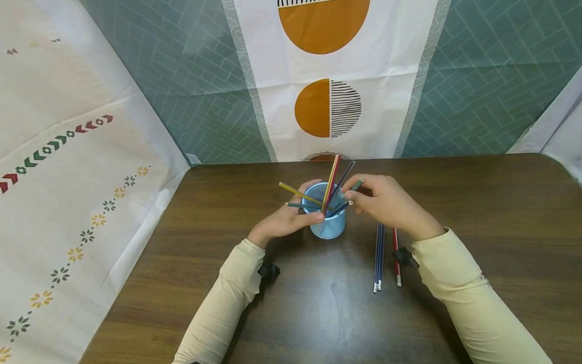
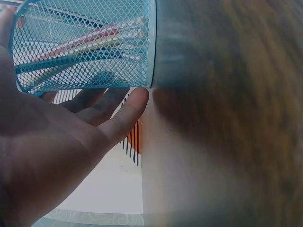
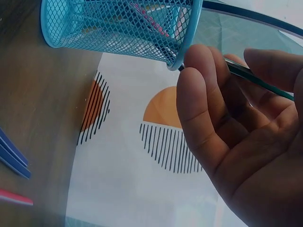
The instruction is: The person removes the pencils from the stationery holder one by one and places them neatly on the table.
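Observation:
A light-blue mesh pencil cup (image 1: pixel 327 230) stands on the table with several pencils leaning out at different angles. My left hand (image 1: pixel 300 217) holds it from the left side, thumb in front near the rim and fingers behind. Through the mesh in the left wrist view, pencils (image 2: pixel 94 40) lie aslant inside the cup. At the cup's right rim, my right hand (image 1: pixel 379 199) pinches a green pencil (image 1: pixel 357 184) between thumb and fingers. The right wrist view has this green pencil (image 3: pixel 265 82) passing between the thumb and the curled fingers, beside the rim.
Dark blue pencils (image 1: pixel 379 258) lie on the brown table (image 1: pixel 218 202), below my right hand. Right of them is a red pencil (image 1: pixel 397 263), partly covered by the black strap (image 1: pixel 405 258) on my right wrist. A patterned cloth (image 1: pixel 341 65) hangs behind the table's far edge.

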Demonstrator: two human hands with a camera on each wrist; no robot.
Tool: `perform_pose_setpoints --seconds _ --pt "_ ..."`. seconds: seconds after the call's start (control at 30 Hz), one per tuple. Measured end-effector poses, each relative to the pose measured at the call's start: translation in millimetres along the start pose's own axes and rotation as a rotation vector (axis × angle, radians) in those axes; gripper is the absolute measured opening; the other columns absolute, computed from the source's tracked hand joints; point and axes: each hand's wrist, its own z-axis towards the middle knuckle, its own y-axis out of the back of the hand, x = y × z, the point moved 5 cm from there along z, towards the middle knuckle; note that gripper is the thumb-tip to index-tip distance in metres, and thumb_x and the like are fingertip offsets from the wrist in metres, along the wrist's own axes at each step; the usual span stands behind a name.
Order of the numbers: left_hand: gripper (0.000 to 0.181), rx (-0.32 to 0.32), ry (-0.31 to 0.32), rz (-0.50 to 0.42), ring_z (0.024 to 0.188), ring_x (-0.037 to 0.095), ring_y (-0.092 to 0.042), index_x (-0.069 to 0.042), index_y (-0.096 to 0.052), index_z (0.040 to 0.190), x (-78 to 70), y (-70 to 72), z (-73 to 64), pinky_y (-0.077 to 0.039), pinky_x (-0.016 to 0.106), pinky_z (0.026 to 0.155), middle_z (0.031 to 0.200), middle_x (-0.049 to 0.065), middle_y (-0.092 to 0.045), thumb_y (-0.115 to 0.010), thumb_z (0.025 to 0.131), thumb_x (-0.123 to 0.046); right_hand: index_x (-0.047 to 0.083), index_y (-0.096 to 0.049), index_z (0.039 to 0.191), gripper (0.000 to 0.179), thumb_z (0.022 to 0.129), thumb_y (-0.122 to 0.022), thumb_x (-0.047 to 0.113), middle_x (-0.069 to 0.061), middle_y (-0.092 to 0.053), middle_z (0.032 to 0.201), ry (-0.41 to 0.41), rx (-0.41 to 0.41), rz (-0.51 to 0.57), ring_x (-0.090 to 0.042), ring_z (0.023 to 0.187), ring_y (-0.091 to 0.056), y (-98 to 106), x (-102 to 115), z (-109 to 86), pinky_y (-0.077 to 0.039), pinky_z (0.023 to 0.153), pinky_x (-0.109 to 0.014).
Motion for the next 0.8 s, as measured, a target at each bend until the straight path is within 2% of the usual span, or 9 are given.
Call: perform_pose_setpoints --seconds 0.4,0.8 --pt "0.094 -0.006 0.009 -0.002 0.123 0.027 -0.053 -0.02 -0.016 0.157 1.0 0.7 0.8 -0.044 0.042 0.104 0.142 0.013 -0.045 -0.069 0.09 -0.059 0.006 -0.069 0.109 0.013 0.102 -0.064 0.016 -0.008 -0.065 0.087 0.015 -0.047 0.045 -0.021 0.073 -0.066 8 3 -2.9 -0.053 0.069 -0.039" --pt "0.096 -0.004 0.007 0.013 0.124 0.026 -0.052 -0.02 -0.015 0.157 0.1 0.5 0.6 -0.043 0.041 0.105 0.142 0.012 -0.044 -0.068 0.089 -0.063 0.008 -0.069 0.108 0.012 0.103 -0.063 0.017 -0.011 -0.066 0.089 0.006 -0.087 0.052 -0.021 0.074 -0.067 19 2 -6.0 -0.056 0.069 -0.036"
